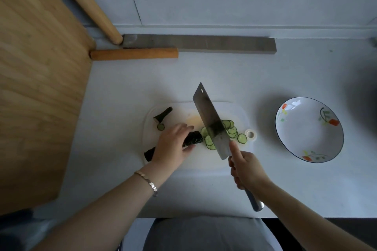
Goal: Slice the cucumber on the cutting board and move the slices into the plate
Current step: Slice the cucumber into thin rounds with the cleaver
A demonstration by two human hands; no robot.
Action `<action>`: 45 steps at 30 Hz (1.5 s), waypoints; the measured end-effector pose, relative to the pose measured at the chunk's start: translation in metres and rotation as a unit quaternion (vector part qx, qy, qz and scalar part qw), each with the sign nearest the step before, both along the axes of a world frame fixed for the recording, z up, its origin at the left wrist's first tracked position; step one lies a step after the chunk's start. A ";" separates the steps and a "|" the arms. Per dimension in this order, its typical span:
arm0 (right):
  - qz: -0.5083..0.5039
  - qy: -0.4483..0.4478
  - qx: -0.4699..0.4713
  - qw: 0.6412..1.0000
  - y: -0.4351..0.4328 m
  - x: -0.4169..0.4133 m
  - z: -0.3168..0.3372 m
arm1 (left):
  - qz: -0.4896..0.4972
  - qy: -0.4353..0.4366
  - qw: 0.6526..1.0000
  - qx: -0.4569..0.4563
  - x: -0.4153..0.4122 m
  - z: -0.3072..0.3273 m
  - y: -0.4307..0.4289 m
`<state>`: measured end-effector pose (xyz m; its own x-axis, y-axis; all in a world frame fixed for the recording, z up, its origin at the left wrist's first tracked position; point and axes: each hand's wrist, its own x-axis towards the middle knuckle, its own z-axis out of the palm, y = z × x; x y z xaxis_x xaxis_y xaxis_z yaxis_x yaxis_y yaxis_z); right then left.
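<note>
A dark green cucumber (pixel 193 138) lies on the white cutting board (pixel 234 112), and my left hand (pixel 173 146) holds it down with fingers curled over it. My right hand (pixel 245 169) grips the handle of a cleaver (pixel 208 120), whose blade stands just right of the cucumber's cut end. Several thin slices (pixel 231 131) lie in a loose pile around and behind the blade. A cut-off stem end (pixel 164 115) and a single slice (pixel 160 126) sit at the board's left side. The white flowered plate (pixel 306 149) stands to the right, with nothing in it.
A large wooden board (pixel 36 87) leans at the left. A wooden rolling pin (pixel 89 6), an orange wooden stick (pixel 134 53) and a grey bar (pixel 200 44) lie along the back wall. The counter's front edge runs close to my body.
</note>
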<state>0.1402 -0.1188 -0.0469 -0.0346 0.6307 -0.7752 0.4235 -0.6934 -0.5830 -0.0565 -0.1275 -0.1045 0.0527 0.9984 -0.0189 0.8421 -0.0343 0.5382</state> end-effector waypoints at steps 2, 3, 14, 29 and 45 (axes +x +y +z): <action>0.006 0.000 -0.004 1.000 -0.004 -0.009 -0.002 | 0.025 -0.028 0.999 -0.006 0.005 -0.007 0.000; 0.008 -0.001 -0.007 1.000 -0.006 -0.013 -0.003 | 0.046 -0.056 0.997 -0.009 0.006 -0.008 0.000; 0.019 -0.051 -0.002 0.999 -0.005 -0.019 -0.015 | 0.120 -0.114 0.986 0.031 0.010 -0.016 -0.009; 0.027 -0.014 0.006 1.000 0.002 -0.025 0.003 | 0.154 -0.168 0.973 0.026 0.012 -0.025 -0.007; 0.084 -0.082 0.061 0.991 -0.007 -0.039 -0.031 | 0.136 -0.141 0.980 0.043 0.014 -0.026 -0.009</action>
